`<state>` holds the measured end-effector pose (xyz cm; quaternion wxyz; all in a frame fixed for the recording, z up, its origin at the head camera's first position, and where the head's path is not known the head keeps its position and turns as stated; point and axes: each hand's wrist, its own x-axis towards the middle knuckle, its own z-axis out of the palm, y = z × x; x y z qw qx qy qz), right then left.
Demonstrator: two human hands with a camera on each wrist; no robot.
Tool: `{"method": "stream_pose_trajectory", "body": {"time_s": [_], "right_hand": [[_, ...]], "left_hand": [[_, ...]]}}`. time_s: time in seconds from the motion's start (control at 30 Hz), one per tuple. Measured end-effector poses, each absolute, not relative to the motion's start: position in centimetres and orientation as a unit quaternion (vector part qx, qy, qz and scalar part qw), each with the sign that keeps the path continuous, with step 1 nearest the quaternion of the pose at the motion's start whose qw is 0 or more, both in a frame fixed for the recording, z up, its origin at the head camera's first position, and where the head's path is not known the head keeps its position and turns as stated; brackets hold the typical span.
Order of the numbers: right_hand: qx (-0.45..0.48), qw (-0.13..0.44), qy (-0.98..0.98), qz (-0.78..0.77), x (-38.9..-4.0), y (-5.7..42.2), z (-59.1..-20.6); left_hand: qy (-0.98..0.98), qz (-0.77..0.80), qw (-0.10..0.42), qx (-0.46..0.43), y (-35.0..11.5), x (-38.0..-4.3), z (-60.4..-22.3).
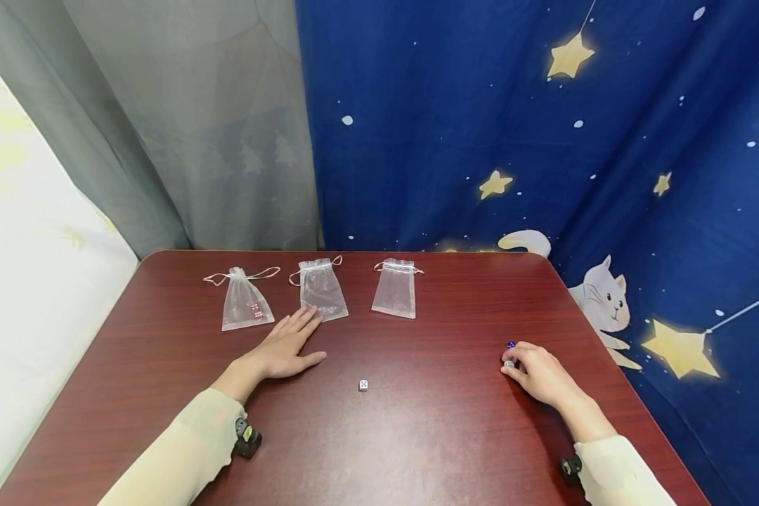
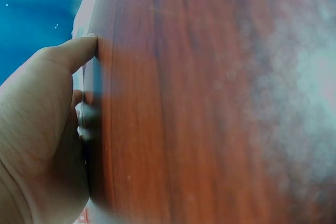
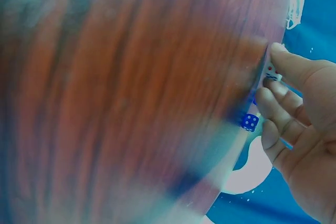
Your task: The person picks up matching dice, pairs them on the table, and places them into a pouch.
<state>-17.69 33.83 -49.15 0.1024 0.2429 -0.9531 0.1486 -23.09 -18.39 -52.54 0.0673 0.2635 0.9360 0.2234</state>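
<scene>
Right hand (image 3: 311, 142), three o'clock, pinching white cubic die (image 3: 271, 74); blue white-pipped die (image 3: 250, 123) seven o'clock from it; reddish-brown wood-grain tabletop (image 3: 131, 103), nine o'clock.

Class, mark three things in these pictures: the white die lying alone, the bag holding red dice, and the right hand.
White die (image 1: 363, 385): head view, its pipped face.
Bag holding red dice (image 1: 243, 303): head view, its sheer body.
Right hand (image 1: 539, 373): head view, its back.

White die (image 3: 271, 74), right of right-wrist view: partly covered by fingers (image 3: 274, 113). Worktop (image 1: 417, 443): cut off along head view's bottom.
</scene>
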Motion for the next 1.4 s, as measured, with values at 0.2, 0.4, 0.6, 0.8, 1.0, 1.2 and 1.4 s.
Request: {"method": "stream_pose_trajectory", "body": {"time_s": [0.2, 0.4, 0.6, 0.8, 1.0, 1.2, 1.4], "right_hand": [[0.251, 0.120, -0.947, 0.160, -17.8, 33.2, -48.6], [0.246, 0.103, -0.950, 0.165, -18.2, 31.9, -47.8], [0.255, 0.093, -0.946, 0.175, -18.5, 30.2, -47.1], [0.255, 0.076, -0.948, 0.176, -18.6, 28.7, -46.8], [0.269, 0.068, -0.944, 0.180, -18.8, 27.2, -46.7], [0.293, 0.057, -0.936, 0.187, -18.9, 25.3, -46.5], [0.315, 0.044, -0.930, 0.185, -19.0, 23.4, -46.3]], "left_hand": [[0.935, 0.228, 0.073, 0.260, -18.4, -23.1, -52.5], [0.936, 0.228, 0.076, 0.259, -18.5, -23.1, -52.5], [0.936, 0.226, 0.074, 0.260, -18.5, -23.2, -52.5], [0.936, 0.227, 0.075, 0.260, -18.5, -23.0, -52.3], [0.934, 0.232, 0.074, 0.262, -18.5, -23.0, -52.4], [0.934, 0.229, 0.065, 0.268, -18.5, -23.0, -52.7], [0.932, 0.231, 0.054, 0.273, -18.5, -23.1, -52.7]]}}
